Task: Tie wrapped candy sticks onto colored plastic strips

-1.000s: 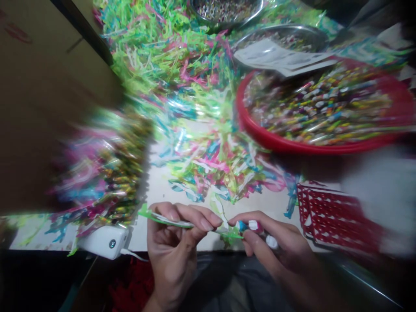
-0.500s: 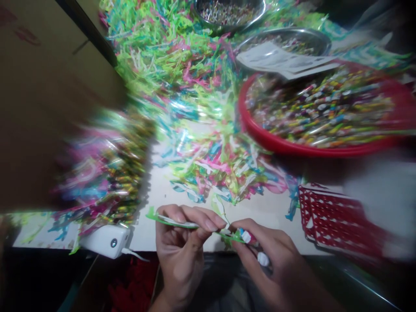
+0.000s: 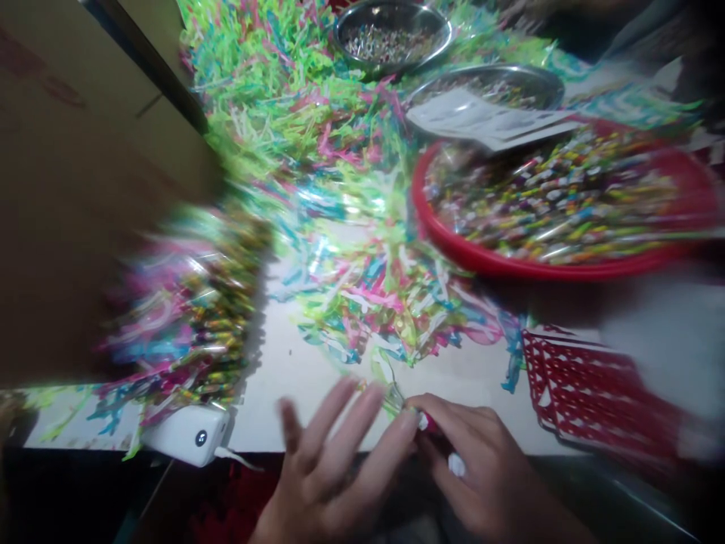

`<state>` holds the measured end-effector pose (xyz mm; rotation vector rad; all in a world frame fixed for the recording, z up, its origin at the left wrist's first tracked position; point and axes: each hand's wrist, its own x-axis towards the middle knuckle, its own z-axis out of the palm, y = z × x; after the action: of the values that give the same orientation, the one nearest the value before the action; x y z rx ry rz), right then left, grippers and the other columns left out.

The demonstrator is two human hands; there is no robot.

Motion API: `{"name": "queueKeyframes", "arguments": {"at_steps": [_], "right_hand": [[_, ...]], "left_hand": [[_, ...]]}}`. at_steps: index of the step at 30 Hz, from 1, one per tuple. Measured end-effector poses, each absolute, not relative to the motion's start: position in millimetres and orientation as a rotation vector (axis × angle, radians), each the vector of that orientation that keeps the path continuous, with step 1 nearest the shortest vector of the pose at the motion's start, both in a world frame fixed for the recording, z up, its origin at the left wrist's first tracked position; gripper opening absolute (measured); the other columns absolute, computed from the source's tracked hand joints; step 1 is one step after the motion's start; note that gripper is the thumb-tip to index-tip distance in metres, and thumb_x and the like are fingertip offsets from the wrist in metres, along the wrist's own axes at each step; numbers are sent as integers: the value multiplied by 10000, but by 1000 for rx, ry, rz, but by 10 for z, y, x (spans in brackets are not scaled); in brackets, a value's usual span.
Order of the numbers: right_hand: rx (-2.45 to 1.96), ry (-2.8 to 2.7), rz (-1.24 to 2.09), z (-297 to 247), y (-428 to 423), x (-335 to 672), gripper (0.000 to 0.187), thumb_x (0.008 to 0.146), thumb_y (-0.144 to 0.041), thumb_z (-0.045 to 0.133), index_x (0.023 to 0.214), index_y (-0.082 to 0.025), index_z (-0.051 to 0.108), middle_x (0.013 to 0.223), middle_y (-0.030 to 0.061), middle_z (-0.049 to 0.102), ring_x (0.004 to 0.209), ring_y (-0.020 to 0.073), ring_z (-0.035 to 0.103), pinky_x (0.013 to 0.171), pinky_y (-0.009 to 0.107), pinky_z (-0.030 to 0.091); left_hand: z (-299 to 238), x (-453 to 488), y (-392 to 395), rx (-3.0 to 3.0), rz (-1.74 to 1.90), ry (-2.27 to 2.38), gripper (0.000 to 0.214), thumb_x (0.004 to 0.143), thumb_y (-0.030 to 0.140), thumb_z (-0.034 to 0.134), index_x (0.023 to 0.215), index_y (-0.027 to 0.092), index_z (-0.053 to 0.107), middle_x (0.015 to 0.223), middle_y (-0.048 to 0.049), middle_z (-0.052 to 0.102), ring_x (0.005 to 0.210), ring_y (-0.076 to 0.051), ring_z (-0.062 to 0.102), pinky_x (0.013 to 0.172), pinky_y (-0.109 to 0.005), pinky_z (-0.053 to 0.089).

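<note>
My left hand (image 3: 334, 461) is at the table's near edge with its fingers stretched out and apart, blurred by motion; nothing shows in it. My right hand (image 3: 476, 461) is right beside it, fingers pinched on a few small white and pink beads (image 3: 436, 434) and the end of a thin green plastic strip (image 3: 396, 397). The fingertips of both hands nearly touch. Just beyond them lies a heap of cut green, pink and blue plastic strips (image 3: 374, 295) on the white table (image 3: 300, 370).
A red basin (image 3: 487, 261) full of coloured pieces stands at the right, two metal bowls (image 3: 390, 34) behind it, papers (image 3: 481, 117) on one. A red lattice basket (image 3: 589, 393) sits at right front. A white power bank (image 3: 189, 434) lies at left front beside a bundle of strips (image 3: 192, 302).
My left hand has let go of the green strip it was pinching and spread its fingers. My right hand stays pinched on the beads and has shifted slightly lower.
</note>
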<state>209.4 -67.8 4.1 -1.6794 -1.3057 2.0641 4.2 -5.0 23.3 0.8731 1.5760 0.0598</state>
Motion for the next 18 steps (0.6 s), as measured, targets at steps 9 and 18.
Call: {"name": "queueKeyframes", "arguments": {"at_steps": [9, 18], "right_hand": [[-2300, -863, 2271, -186, -755, 2361, 346, 1031, -493, 541, 1240, -303, 741, 1184, 64, 806, 1076, 284, 774, 932, 397, 599], [-2113, -197, 2408, -169, -569, 2338, 416, 997, -525, 596, 1333, -284, 640, 1133, 78, 771, 611, 135, 626, 571, 269, 495]], "left_hand": [[-22, -93, -449, 1382, -353, 1385, 183, 1032, 131, 462, 1183, 207, 531, 851, -23, 675, 654, -151, 661, 623, -247, 529], [-132, 532, -654, 1376, -994, 1423, 653, 1018, 561, 531, 1488, 126, 400, 1312, -255, 635, 1032, -401, 737, 688, -426, 597]]}}
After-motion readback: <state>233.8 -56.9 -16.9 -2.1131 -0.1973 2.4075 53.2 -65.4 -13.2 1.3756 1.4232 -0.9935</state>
